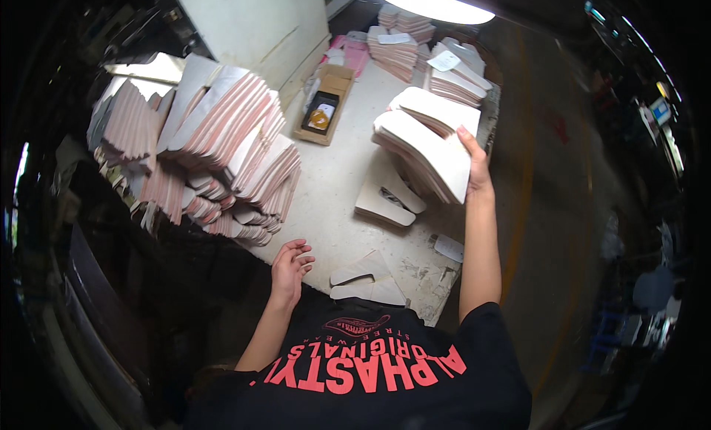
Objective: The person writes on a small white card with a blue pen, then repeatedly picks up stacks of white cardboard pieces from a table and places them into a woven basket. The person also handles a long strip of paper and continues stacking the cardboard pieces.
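Observation:
My right hand [476, 162] grips the right end of a thick stack of white U-shaped cut pieces [426, 145] that look like shoe uppers. The stack tilts above the right half of the table, its pinkish layered edges showing. Under it, a smaller stack of similar pieces [381, 204] lies on the table. My left hand [290, 267] is empty beside the table's front edge, its fingers apart and slightly bent. Between my hands and close to my body, a few flat U-shaped pieces [366, 276] lie at the front edge.
Large piles of pink-edged pieces [222, 126] crowd the left side. More stacks [455, 78] stand at the back right, some with paper slips. A cardboard tray [326, 108] holding a dark phone-like object sits mid-table. A white slip [449, 248] lies at the right edge; a lamp [433, 4] hangs above.

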Available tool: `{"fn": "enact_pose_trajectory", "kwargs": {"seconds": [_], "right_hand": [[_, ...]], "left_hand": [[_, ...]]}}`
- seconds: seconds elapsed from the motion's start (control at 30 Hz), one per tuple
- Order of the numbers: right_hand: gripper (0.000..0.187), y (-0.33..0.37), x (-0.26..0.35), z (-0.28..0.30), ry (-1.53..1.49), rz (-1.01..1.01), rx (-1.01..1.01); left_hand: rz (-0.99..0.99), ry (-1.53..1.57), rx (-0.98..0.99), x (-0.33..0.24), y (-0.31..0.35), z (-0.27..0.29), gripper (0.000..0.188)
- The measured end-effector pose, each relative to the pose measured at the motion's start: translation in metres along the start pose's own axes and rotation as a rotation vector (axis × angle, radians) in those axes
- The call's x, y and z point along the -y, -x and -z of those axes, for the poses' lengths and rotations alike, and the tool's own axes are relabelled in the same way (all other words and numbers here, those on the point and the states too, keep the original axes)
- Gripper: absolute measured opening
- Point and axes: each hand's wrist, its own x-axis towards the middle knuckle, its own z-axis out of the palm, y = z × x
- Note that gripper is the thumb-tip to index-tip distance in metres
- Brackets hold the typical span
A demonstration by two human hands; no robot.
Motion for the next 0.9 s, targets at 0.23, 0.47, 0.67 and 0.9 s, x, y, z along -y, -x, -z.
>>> {"fn": "enact_pose_trajectory", "kwargs": {"seconds": [0.23, 0.47, 0.67, 0.9], "right_hand": [[0.098, -0.061, -0.042, 0.069, 0.645, -0.425, -0.427], [0.092, -0.072, -0.05, 0.074, 1.436, -0.142, -0.706], [0.045, 0.001, -0.071, 0.013, 1.402, 0.494, -0.583], [0.036, 0.094, -0.14, -0.035, 1.781, 0.452, -0.13]], "left_hand": [[-0.103, 0.093, -0.07, 0.007, 0.009, 0.01, 0.029], [-0.148, 0.097, -0.107, -0.002, 0.015, 0.026, 0.028], [-0.246, -0.019, -0.106, -0.009, 0.016, 0.049, 0.023], [-0.212, -0.037, -0.1, -0.008, 0.019, 0.056, 0.021]]}}
